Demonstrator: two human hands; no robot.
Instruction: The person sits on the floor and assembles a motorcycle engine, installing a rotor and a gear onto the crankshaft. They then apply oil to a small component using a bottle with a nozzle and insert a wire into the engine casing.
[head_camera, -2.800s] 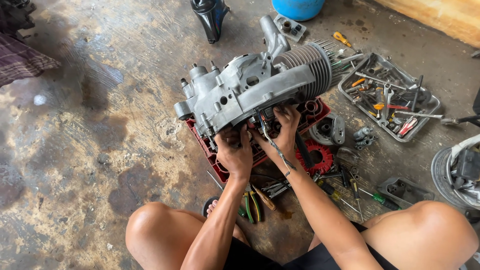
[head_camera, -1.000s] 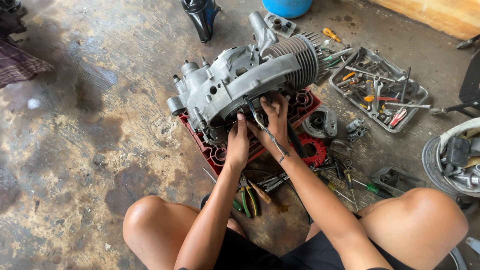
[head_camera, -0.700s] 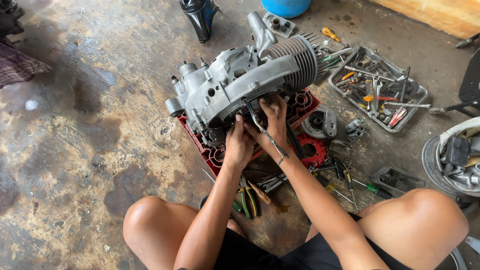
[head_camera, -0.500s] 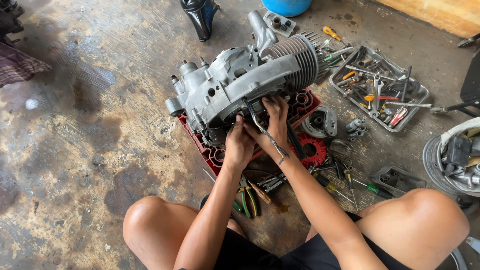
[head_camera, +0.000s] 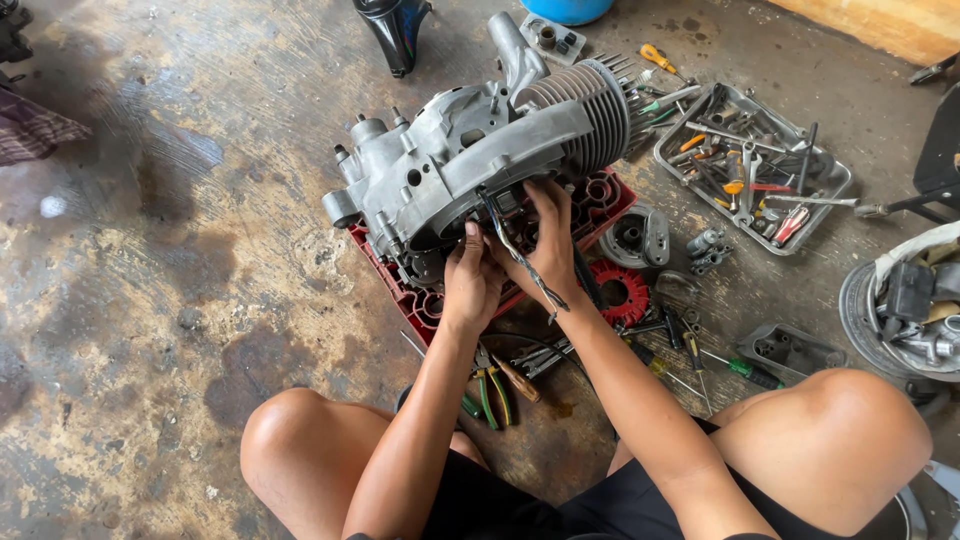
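Observation:
A grey engine case (head_camera: 470, 160) with a finned cylinder (head_camera: 592, 118) rests on a red plastic crate (head_camera: 415, 297) on the concrete floor. My left hand (head_camera: 470, 285) reaches into the open underside of the case, fingertips inside. Beside it, my right hand (head_camera: 545, 245) presses against the same opening, and a thin wire bundle (head_camera: 520, 255) hangs across its back. What the fingers grip inside the opening is hidden. I squat with both knees to either side.
A metal tray (head_camera: 755, 170) of wrenches and screwdrivers lies at the right. A red gear-like ring (head_camera: 622, 293), a round grey cover (head_camera: 635, 238), pliers (head_camera: 488, 385), screwdrivers and small parts lie around the crate. A wheel (head_camera: 900, 310) sits at the far right; a blue bucket (head_camera: 580, 8) stands at the top.
Both hands have stayed at the underside of the engine case with only small finger shifts. The view has drifted slightly.

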